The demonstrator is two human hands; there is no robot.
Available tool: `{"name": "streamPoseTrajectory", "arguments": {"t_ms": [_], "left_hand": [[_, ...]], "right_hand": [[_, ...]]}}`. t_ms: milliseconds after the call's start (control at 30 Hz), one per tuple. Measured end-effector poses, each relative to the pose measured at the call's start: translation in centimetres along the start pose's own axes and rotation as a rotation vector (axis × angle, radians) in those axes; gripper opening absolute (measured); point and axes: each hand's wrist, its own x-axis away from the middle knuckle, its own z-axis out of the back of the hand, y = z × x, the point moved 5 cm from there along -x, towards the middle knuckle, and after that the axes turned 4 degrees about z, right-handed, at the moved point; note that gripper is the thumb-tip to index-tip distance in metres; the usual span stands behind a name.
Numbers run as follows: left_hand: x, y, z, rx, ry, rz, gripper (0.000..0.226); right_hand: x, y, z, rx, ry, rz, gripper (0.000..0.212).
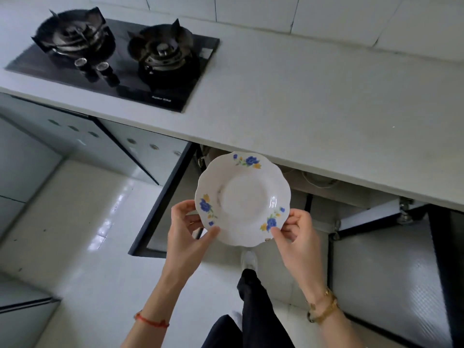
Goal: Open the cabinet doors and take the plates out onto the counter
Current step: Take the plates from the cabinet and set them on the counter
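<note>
A pale grey stone desk carried a black glass two-burner hob, its lettering unreadable; both hands' fingers pinched a white scalloped blue-flowered plate.

Plate held between left hand and right hand, below the desk front edge, before the open cabinet. Hob on desk's far-left. Cabinet doors swung out either side.

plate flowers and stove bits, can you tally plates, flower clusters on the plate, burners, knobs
plate: 1
flower clusters on its rim: 3
burners on the stove: 2
knobs: 2
total: 8
</note>
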Motion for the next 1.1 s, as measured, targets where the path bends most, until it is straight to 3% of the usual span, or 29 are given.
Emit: {"name": "streamPoseTrajectory", "arguments": {"t_ms": [267,533,833,1100], "left_hand": [[-0.2,6.9,-1.3,-0.015,-0.052,-0.024,0.06],[-5.4,10.9,-5.2,-0.023,-0.074,-0.028,0.059],[-13.7,12.9,-10.1,-0.072,-0.02,-0.014,0.057],[-21.4,12.3,-12.0,-0.163,0.005,0.017,0.068]], "right_hand": [[-0.9,-5.0,3.6,0.07,0.08,0.031,0.032],[-7.4,-7.1,6.4,0.134,0.095,0.024,0.032],[-17.5,-7.7,7.3,0.148,0.068,0.061,0.033],[-24.9,-6.1,4.5,0.147,0.098,0.063,0.037]]}}
